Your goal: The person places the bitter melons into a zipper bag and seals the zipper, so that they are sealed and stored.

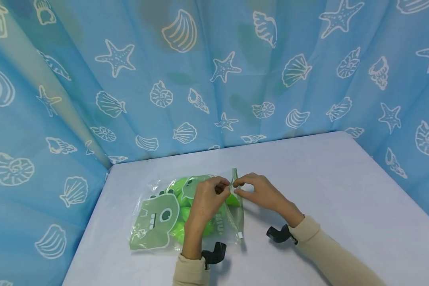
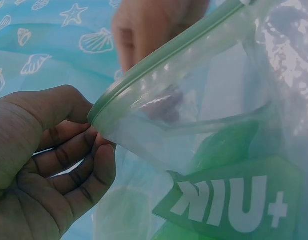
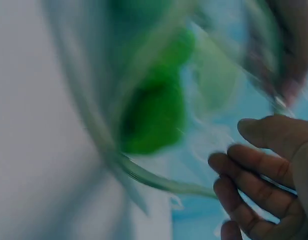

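the clear zip bag (image 1: 186, 210) lies on the white table (image 1: 325, 186), near its left edge. the left hand (image 1: 207, 198) and right hand (image 1: 259, 192) each pinch the bag's green zip strip (image 2: 164, 60) at the mouth. the thin film looks light, limp and slippery, so the stiffer strip seems the best hold. inside are soft green pieces (image 1: 180, 232).

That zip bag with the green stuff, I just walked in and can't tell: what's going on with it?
A person has both hands at the zip strip of a clear zip bag lying on the pale table. The left hand and right hand each pinch the strip near its far end. Green items sit inside. The white slider is at the near end.
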The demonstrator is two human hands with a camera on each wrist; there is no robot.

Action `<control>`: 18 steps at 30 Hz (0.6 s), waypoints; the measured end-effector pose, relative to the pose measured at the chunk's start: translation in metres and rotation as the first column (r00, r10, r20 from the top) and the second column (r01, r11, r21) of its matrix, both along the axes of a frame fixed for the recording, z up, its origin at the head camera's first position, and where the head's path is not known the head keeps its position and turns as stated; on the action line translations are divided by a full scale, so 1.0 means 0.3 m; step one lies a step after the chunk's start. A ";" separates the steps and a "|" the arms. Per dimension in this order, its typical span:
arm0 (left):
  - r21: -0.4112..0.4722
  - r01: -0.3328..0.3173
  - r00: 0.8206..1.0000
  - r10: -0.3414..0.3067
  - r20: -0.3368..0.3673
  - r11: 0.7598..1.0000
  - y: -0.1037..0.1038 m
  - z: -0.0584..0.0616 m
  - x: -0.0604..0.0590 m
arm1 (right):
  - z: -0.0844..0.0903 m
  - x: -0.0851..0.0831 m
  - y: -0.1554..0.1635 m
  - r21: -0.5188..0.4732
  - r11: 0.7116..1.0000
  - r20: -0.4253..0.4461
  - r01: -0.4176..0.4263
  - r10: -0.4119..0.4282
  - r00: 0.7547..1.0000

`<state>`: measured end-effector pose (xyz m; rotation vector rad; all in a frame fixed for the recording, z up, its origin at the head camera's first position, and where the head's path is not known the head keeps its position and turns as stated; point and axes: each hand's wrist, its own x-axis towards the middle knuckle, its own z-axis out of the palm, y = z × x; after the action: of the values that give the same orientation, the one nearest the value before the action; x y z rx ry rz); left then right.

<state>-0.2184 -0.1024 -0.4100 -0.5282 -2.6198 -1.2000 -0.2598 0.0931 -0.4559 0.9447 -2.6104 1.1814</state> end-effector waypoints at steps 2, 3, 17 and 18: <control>0.002 0.005 1.000 -0.005 0.012 1.000 0.011 0.000 -0.003 | 0.020 -0.016 0.037 -0.026 0.999 -0.024 0.027 -0.027 0.999; 0.004 0.007 1.000 -0.007 0.016 1.000 0.015 0.002 -0.005 | 0.029 -0.025 0.053 -0.041 0.998 -0.034 0.046 -0.047 0.998; 0.359 0.168 0.967 -0.224 0.119 0.918 0.026 0.081 -0.019 | 0.131 -0.090 0.230 -0.241 0.968 0.054 0.073 -0.062 0.997; 0.403 0.170 0.959 -0.245 0.144 0.899 0.026 0.083 -0.018 | 0.142 -0.082 0.236 -0.257 0.965 0.073 0.058 -0.040 0.996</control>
<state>-0.2237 -0.0947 -0.3850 -0.6530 -2.4140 -1.8713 -0.2845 0.1640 -0.4133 0.7968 -2.4314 1.5190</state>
